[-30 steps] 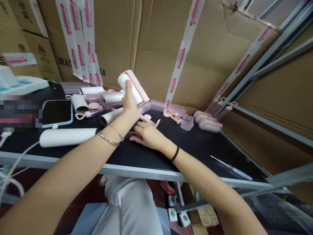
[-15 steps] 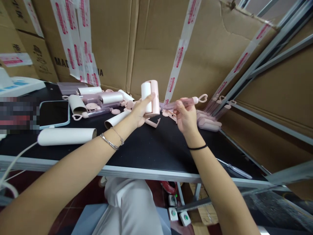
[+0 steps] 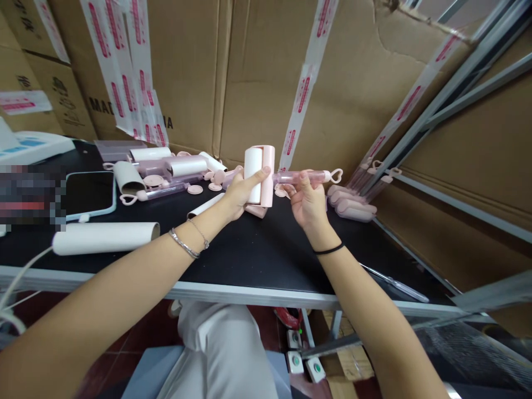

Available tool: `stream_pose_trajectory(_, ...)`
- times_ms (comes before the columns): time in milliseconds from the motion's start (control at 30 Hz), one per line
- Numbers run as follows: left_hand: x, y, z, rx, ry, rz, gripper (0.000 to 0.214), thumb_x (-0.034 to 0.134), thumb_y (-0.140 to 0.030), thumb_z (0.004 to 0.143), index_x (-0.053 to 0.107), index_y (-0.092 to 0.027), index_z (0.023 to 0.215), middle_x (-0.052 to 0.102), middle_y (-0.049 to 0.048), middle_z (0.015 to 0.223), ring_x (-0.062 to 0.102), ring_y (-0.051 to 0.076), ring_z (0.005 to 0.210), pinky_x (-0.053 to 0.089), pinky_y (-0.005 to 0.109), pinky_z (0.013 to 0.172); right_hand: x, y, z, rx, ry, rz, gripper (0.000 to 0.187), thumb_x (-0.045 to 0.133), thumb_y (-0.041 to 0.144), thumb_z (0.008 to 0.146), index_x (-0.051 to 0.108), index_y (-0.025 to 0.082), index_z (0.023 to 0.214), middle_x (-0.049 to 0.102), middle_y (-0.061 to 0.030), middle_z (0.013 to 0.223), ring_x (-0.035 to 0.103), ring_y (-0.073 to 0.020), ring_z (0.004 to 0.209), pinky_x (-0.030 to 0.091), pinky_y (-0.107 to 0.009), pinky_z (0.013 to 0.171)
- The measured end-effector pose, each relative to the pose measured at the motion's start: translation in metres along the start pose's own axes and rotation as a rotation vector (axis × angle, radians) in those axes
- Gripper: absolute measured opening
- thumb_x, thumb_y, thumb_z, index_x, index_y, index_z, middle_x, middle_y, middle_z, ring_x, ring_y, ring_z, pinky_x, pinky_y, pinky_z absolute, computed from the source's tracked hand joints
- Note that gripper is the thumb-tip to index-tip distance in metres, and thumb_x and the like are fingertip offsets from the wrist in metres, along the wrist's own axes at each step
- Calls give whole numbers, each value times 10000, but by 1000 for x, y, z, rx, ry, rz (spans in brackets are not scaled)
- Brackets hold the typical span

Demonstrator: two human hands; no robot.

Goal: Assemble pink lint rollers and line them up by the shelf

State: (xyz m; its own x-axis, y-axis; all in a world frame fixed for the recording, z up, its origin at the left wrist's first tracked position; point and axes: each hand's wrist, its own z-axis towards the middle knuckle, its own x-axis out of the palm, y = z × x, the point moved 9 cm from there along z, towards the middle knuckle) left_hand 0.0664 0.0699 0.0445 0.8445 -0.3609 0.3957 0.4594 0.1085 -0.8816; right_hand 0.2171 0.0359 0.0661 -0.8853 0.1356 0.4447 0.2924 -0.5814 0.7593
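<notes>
My left hand (image 3: 241, 193) is closed around a lint roller head (image 3: 268, 177), a white roll in a pale pink cover, held upright above the table. Between the fingers of my right hand (image 3: 310, 205) is a translucent pink handle (image 3: 286, 177) with a heart-shaped loop at its outer end. The handle lies nearly level, its inner end at the side of the pink cover; whether it is seated there I cannot tell. Small round pink caps (image 3: 282, 191) lie behind my right hand. A white paper roll (image 3: 203, 206) is partly hidden by my left forearm.
At the left are a phone (image 3: 89, 193), a long white roll (image 3: 106, 238) and a pile of rollers and handles (image 3: 168, 185). Several lint rollers (image 3: 355, 210) lean at the right. A thin clear-handled tool (image 3: 401, 285) rests near the front edge. Cardboard (image 3: 257, 83) walls the back.
The handle has swung level and its inner end has come to the cover's side. My left hand has shifted slightly right and down with the roller head.
</notes>
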Motion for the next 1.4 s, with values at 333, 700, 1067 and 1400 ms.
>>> stream_pose_trajectory(333, -2, -2, -5, 2, -44, 14, 414, 735, -445, 680, 535, -175, 923, 622, -1, 675, 600, 131, 600, 504, 284, 645, 7, 3, -4, -74, 92, -33, 432, 778, 447, 592, 467, 229, 798, 555, 61, 744, 604, -80, 687, 530, -214, 644)
stream_pose_trajectory(700, -2, -5, -7, -44, -54, -58, 386, 710, -460, 710, 575, -177, 935, 624, 11, 667, 611, 143, 609, 505, 265, 616, 20, 11, -12, -71, 177, -31, 473, 809, 421, 563, 476, 247, 852, 625, 45, 900, 647, -105, 807, 552, -271, 781)
stream_pose_trajectory(1067, 0, -5, -6, -112, 9, -28, 441, 708, -456, 713, 547, -151, 989, 610, -6, 653, 601, 124, 537, 525, 268, 565, 26, 23, -10, -77, 470, -20, 390, 819, 264, 621, 518, 253, 869, 667, 37, 984, 644, -138, 972, 537, -338, 897)
stream_pose_trajectory(1400, 7, 3, -11, -136, 67, 3, 379, 702, -450, 712, 572, -139, 885, 628, 9, 670, 605, 127, 534, 526, 259, 525, 23, 28, -10, -149, 514, -80, 341, 804, 237, 647, 565, 223, 890, 691, 13, 971, 669, -147, 896, 569, -332, 820)
